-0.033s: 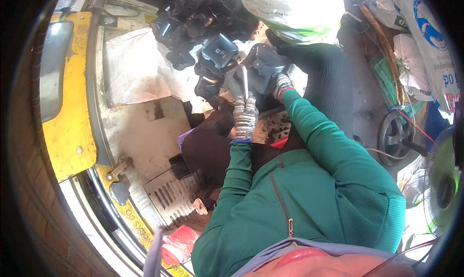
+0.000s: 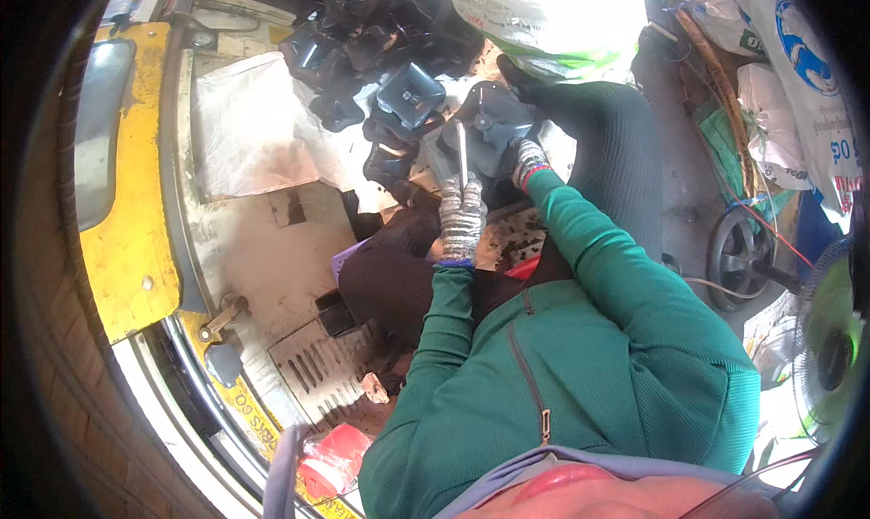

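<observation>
My left hand [image 2: 462,220], in a striped grey-and-white knit glove, is closed around a slim, pale, blade-like tool [image 2: 462,152]. The tool points away from me, its far end in front of a black moulded part [image 2: 497,120]. Gripping that part at its right edge is my right hand [image 2: 528,159], in a matching glove; some of its fingers are hidden. The part has a wide, curved body with a small round mark near its middle. Just left of it lies another glossy black part [image 2: 410,95], squarish on top.
A heap of similar black parts [image 2: 367,43] lies at the far left, beside a white sheet [image 2: 258,125]. White sacks [image 2: 807,84] and a wheel [image 2: 736,254] stand at right, with a fan [image 2: 829,347] nearer me. Yellow machinery [image 2: 145,274] borders the left.
</observation>
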`<move>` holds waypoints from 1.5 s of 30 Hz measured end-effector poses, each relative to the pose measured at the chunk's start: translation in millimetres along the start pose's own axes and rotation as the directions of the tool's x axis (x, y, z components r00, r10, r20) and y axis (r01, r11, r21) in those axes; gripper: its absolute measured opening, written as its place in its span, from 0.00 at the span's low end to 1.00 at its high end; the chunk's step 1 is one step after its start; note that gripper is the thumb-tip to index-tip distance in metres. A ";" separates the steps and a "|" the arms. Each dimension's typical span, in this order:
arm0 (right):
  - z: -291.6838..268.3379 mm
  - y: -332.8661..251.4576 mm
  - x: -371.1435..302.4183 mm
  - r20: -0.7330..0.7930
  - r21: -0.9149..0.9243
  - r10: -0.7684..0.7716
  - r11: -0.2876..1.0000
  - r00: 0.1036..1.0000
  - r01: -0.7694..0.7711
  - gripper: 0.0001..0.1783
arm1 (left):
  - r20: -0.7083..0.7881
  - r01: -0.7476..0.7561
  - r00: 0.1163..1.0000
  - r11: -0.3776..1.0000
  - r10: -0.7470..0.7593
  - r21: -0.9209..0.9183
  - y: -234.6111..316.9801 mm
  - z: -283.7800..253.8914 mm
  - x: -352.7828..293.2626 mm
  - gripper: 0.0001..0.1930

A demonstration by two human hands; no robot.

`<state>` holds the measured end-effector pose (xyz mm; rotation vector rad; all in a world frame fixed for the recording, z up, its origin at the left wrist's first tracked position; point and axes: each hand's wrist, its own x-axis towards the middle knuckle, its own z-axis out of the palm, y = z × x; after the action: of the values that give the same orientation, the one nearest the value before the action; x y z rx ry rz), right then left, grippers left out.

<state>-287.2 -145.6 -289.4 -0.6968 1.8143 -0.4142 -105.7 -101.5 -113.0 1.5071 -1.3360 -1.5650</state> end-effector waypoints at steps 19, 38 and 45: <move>-68.9 -111.5 -95.5 -0.273 -0.467 -0.400 0.850 0.875 0.243 0.57 | -0.003 -0.099 0.993 0.818 0.122 0.566 -50.8 10.9 54.9 0.20; -73.4 -101.6 -75.1 -0.247 -0.542 -0.348 0.823 0.904 0.169 0.53 | 0.161 -0.473 0.799 0.442 0.579 0.762 20.2 13.9 36.8 0.11; -30.3 -87.3 -44.5 -0.292 -0.771 -0.496 0.628 0.818 0.105 0.53 | 0.364 -0.444 0.757 0.020 0.543 0.896 -52.8 0.3 58.6 0.09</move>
<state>-282.7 -185.5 -195.1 -1.6195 2.3628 -0.0471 -105.4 -137.3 -183.2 1.2821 -2.6759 0.0303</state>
